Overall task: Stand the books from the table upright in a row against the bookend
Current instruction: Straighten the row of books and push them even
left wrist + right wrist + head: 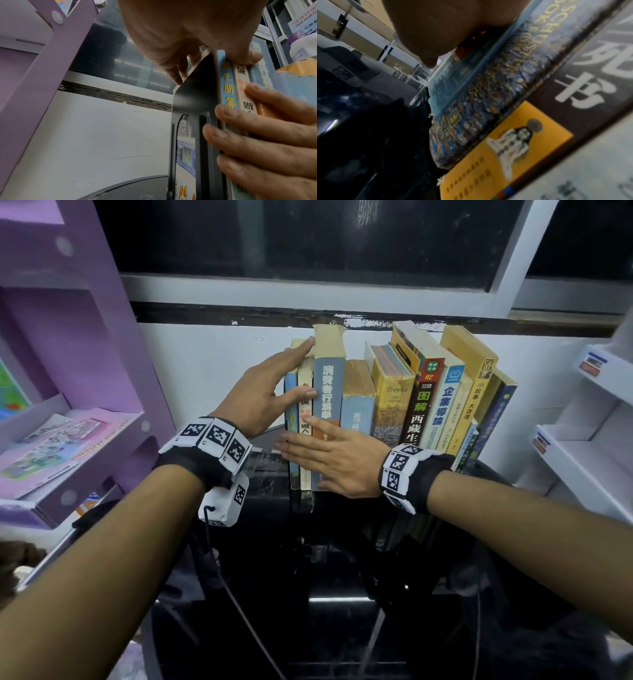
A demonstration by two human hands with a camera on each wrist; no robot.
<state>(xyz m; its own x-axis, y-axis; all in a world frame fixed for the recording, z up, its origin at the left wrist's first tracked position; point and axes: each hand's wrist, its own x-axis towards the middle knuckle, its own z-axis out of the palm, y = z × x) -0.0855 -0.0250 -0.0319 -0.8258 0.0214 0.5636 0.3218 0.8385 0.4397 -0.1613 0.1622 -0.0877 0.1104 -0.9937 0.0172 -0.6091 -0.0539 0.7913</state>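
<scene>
- Both forearms reach in from the bottom of the head view toward a row of books point(394, 402) standing on a dark surface point(342, 525) against a white wall.
- Left hand point(260, 395): straight fingers point(301, 347) lie along the top of the leftmost books, thumb across the spines; the left wrist view shows the thumb pressing those spines, just beside the black bookend point(193, 115).
- Right hand point(335, 457): fingers spread flat and relaxed against the lower spines of the leftmost books, curled round nothing.
- Books: long axes upright, spines facing the camera; the left ones stand straight, those at the right lean rightward.
- Bookend: upright at the row's left end, touching the thin blue book point(226, 86).
</scene>
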